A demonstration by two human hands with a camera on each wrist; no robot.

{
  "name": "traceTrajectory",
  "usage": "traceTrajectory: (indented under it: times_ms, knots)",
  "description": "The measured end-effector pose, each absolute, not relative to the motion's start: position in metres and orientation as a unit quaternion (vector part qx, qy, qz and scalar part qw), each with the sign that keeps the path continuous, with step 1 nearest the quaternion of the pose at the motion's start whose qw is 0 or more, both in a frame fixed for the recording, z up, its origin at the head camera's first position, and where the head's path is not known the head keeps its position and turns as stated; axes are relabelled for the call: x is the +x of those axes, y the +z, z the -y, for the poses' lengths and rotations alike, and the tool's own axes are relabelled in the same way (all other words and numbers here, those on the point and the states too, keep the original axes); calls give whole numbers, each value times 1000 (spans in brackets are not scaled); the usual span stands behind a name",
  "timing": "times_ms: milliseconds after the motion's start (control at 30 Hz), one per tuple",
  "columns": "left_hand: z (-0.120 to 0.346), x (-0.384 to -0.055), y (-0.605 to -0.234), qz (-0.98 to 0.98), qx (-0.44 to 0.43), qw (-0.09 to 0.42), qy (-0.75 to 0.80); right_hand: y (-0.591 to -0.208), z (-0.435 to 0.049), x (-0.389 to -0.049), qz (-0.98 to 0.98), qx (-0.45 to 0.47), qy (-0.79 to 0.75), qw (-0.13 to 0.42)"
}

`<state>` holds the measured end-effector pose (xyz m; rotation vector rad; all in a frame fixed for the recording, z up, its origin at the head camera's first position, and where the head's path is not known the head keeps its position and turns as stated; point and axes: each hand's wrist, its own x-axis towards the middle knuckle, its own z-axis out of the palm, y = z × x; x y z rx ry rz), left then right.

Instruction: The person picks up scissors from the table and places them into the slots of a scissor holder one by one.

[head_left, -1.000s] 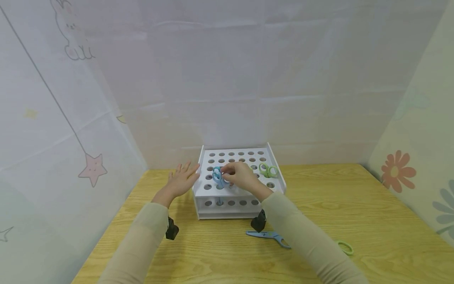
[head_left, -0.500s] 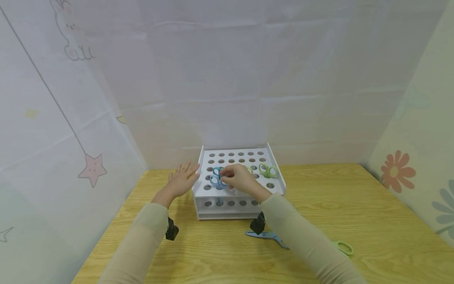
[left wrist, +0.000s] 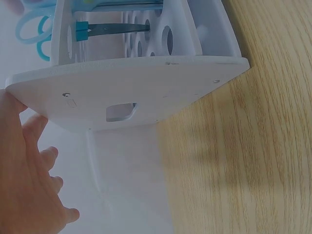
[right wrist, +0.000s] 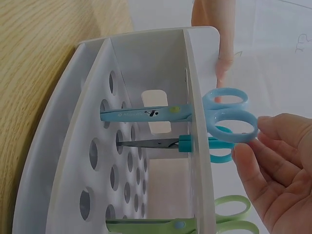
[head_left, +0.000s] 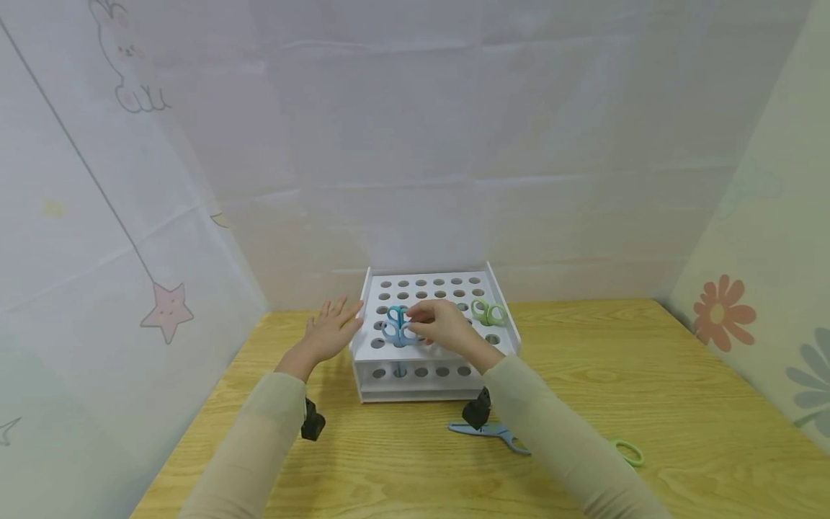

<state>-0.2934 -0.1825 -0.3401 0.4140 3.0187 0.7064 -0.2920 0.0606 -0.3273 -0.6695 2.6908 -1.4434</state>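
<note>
Light blue scissors [right wrist: 146,114] stand in the white holed rack [head_left: 389,354], handle loops [head_left: 392,331] above the top board and blades down through a hole. My right hand [head_left: 447,324] is at the right loop of this handle. In the right wrist view, the thumb and fingers of this hand [right wrist: 282,170] lie against the loop's edge with their tips apart. Teal scissors [right wrist: 185,143] stand just behind. My left hand [head_left: 331,330] rests its fingers on the rack's left side panel [left wrist: 131,92], fingers spread.
Green scissors [head_left: 488,313] stand in the rack's right part. On the wooden table [head_left: 363,461], more blue scissors [head_left: 489,430] lie in front of the rack. Another green handle [head_left: 629,453] shows beside my right sleeve. A white sheet [head_left: 415,144] hangs behind.
The light blue handle has turned so both loops face forward, and my right fingers have shifted slightly right from it. The left hand stays at the rack's side.
</note>
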Motion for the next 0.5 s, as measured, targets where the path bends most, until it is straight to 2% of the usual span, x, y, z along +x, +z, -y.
traceTrajectory:
  times_ms: [500]
  knots:
    - [183, -295, -342, -965, 131, 6, 227, -327, -88, -283, -845, -215, -490, 2]
